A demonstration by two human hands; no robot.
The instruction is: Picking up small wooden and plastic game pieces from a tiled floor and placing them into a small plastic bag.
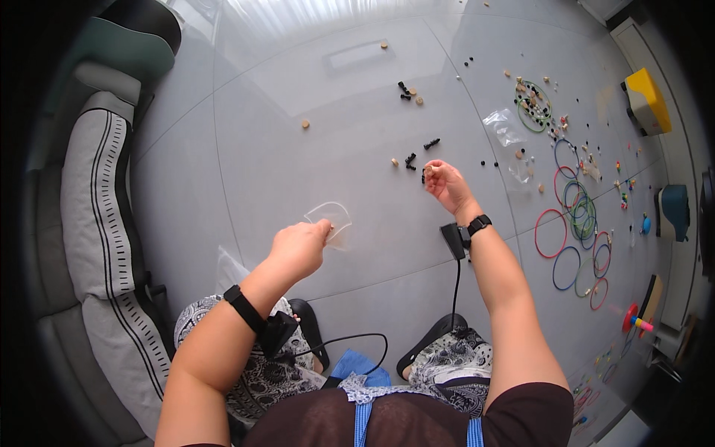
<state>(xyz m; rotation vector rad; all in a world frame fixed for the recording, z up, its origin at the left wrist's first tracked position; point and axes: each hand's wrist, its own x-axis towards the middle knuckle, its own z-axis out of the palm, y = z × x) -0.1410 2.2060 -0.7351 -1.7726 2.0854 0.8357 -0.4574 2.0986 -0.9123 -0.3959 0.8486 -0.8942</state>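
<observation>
My left hand (pixel 301 246) is closed on a clear plastic zip bag (pixel 335 220), whose curved mouth stands out past my fingertips. To the right, my right hand (pixel 447 184) pinches a small wooden disc (pixel 429 170) between its fingertips. A black chess piece (pixel 423 176) lies right beside those fingers, partly hidden. Just past them are more black chess pieces (pixel 410 161), a single black piece (pixel 432 144) and a wooden disc (pixel 394 162). Farther off lie black pieces (pixel 403 88) with wooden discs (pixel 419 101) close by. Another disc (pixel 305 124) lies alone, farther left.
Coloured rings (pixel 581 209), crumpled clear bags (pixel 504 127) and many small pieces are scattered on the tiled floor at the right. A yellow-topped box (pixel 648 100) and a dark blue object (pixel 673 212) stand by the right edge. A grey sofa (pixel 95 207) borders the left. Cables hang from both wrist devices.
</observation>
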